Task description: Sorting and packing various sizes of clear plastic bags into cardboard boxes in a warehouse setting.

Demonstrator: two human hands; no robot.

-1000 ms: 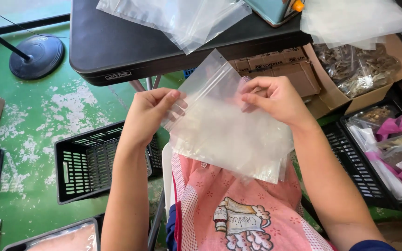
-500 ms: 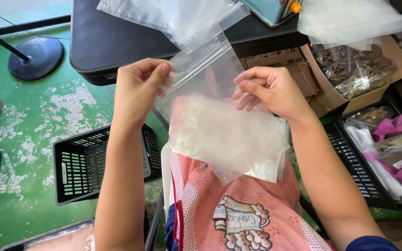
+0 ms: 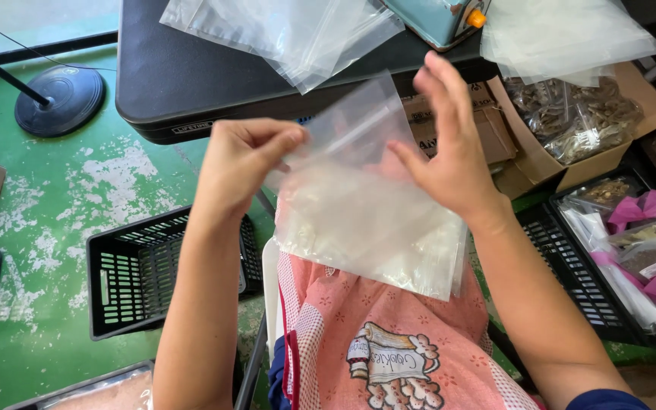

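The bag (image 3: 370,220), clear plastic with pale contents low inside, hangs in the air over the person's lap, in front of the near edge of the counter (image 3: 184,83). Its top edge reaches up in front of that edge; its bottom edge lies over the pink apron (image 3: 389,349).

The left hand (image 3: 241,163) has its grip closed on the bag's upper left edge, thumb and fingers pinched on the plastic. The right hand (image 3: 449,152) has its grip open, fingers spread and raised, touching the bag's right side near the top; whether any finger pinches the plastic cannot be told.

Room is tight ahead: the counter edge stands just beyond the bag. Loose clear bags (image 3: 290,30) lie on the counter and hang over its edge, and a teal device (image 3: 438,15) sits at the far side.

To the left, below the left forearm, a black crate (image 3: 146,273) stands on the green floor (image 3: 47,205), with open floor past it and a round black stand base (image 3: 61,99) farther off. To the right, a cardboard box (image 3: 571,121) of packed bags and a black tray (image 3: 616,250) with pink and clear packs crowd in beside the right arm.
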